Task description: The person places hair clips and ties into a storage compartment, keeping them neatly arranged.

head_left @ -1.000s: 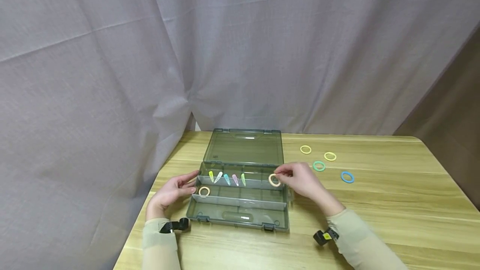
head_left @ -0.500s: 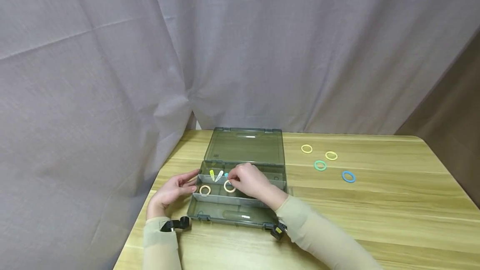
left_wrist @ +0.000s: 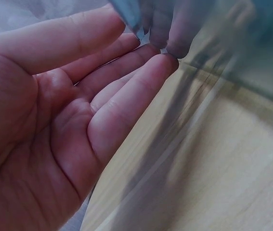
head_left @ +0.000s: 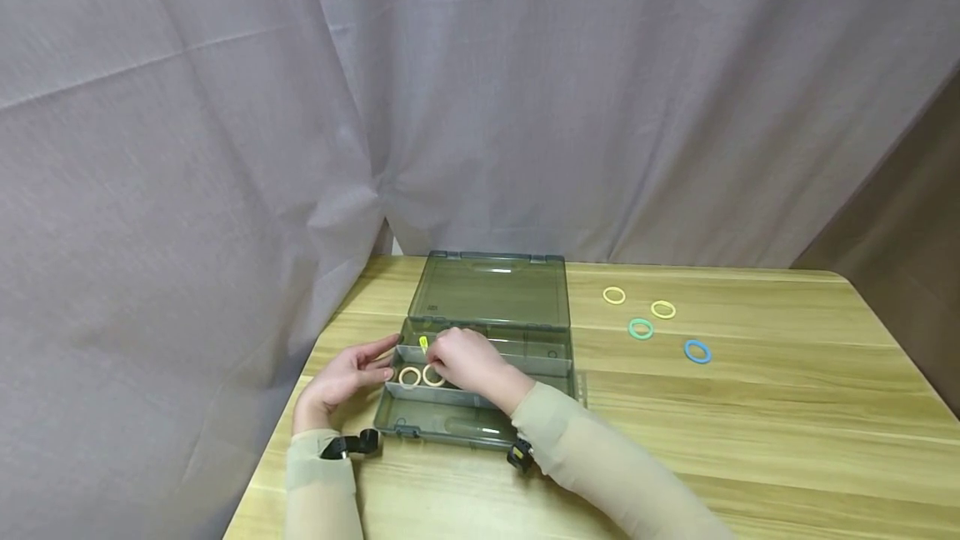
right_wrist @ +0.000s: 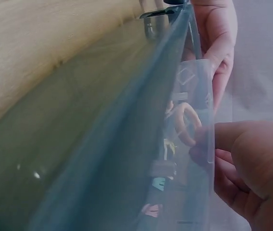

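Observation:
My right hand [head_left: 471, 363] pinches a peach ring [head_left: 424, 374] over the middle row of the open grey-green compartment box [head_left: 465, 440]. In the right wrist view, thumb and fingers meet on that ring [right_wrist: 180, 126] beside a clear divider [right_wrist: 194, 192]. Just to its left, a second peach ring [head_left: 409, 387] sits in the same row. My left hand [head_left: 345, 382] touches the box's left side with nearly straight fingers. A yellow snap hair clip [head_left: 423, 343] shows in the back row; in the head view my right hand hides the other clips, though a teal clip [right_wrist: 159, 183] appears at the right wrist.
Right of the box, two yellow rings [head_left: 614, 303], a green ring [head_left: 641, 337] and a blue ring [head_left: 697, 359] lie on the wooden table [head_left: 750, 423]. The box lid [head_left: 491, 290] lies folded back toward the grey curtain [head_left: 525, 107].
My right hand has carried the peach ring leftward, from the box's right end to beside the other peach ring, covering most of the clips. My left hand has stayed at the box's left side.

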Demonstrator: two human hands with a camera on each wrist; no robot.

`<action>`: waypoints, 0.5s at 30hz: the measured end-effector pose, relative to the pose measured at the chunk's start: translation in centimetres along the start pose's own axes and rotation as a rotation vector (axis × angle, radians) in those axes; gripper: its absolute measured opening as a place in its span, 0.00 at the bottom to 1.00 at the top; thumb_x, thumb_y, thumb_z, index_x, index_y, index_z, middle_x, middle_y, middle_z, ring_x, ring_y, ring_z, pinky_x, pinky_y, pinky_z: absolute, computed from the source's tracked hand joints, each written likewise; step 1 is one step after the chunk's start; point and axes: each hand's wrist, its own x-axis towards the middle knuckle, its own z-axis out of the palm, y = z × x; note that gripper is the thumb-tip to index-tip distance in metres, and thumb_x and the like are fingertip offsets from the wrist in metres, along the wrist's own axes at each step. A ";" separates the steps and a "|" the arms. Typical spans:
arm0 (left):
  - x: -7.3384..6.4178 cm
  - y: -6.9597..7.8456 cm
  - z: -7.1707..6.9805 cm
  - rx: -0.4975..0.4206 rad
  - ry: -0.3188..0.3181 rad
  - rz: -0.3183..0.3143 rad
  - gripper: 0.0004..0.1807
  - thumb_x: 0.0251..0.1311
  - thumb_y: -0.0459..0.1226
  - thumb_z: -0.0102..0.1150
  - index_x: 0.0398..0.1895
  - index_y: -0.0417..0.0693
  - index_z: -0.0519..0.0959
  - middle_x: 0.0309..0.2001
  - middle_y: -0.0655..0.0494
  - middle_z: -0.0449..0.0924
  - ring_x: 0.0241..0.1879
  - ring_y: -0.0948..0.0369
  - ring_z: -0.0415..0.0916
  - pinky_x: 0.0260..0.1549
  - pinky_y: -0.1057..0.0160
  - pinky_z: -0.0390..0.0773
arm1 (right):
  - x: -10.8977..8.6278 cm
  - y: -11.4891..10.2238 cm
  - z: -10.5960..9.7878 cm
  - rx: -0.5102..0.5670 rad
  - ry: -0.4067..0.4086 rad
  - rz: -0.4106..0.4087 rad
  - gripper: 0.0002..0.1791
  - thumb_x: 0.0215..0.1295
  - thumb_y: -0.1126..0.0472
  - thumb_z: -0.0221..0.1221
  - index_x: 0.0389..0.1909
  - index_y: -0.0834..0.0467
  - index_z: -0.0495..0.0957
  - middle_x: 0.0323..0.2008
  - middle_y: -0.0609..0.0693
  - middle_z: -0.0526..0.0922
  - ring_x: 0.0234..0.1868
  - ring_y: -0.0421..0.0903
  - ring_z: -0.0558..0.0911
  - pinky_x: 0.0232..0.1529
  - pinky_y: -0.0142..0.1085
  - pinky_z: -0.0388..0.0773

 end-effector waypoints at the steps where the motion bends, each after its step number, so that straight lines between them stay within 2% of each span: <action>1: 0.0 0.0 0.0 0.001 0.002 -0.001 0.37 0.72 0.24 0.59 0.81 0.27 0.57 0.81 0.34 0.55 0.77 0.37 0.59 0.66 0.70 0.74 | 0.1 0.0 0.1 -0.013 -0.007 0.000 0.07 0.71 0.63 0.69 0.34 0.49 0.92 0.34 0.40 0.90 0.35 0.37 0.87 0.38 0.35 0.86; 5: 0.1 -0.1 0.1 -0.008 0.002 -0.010 0.38 0.72 0.25 0.60 0.82 0.29 0.57 0.81 0.35 0.55 0.77 0.38 0.59 0.66 0.69 0.74 | 0.2 0.1 0.5 -0.058 -0.034 0.001 0.06 0.70 0.61 0.70 0.36 0.47 0.93 0.36 0.38 0.91 0.37 0.36 0.88 0.38 0.34 0.87; 15: 0.0 -0.1 0.0 -0.038 0.010 -0.020 0.40 0.71 0.26 0.62 0.82 0.30 0.57 0.80 0.34 0.59 0.77 0.39 0.61 0.67 0.67 0.74 | 0.3 0.1 0.6 -0.074 -0.053 0.006 0.07 0.72 0.60 0.70 0.40 0.44 0.94 0.38 0.38 0.91 0.39 0.37 0.89 0.39 0.34 0.88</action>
